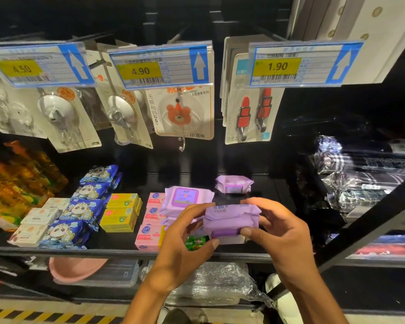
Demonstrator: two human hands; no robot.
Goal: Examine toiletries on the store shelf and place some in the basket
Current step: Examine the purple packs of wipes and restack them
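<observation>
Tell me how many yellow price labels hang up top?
3: 4.50 label at left, 4.90 label in the middle, 1.90 label at right; more may lie offscreen.

The left grip and right grip are bare, with short plain fingernails, on bare forearms.

My left grip and right grip are covering both ends of the purple pack; its barcode print is showing too small to read. Left grip is also hiding most of a green packet and a corner of the pink boxes. Price tags are covering the tops of the hook cards, fine print blurring out. Orange bottles are getting cut by the left edge, dark wrapped packs by the right. Shelf lip is hiding part of a pink basin.
</observation>
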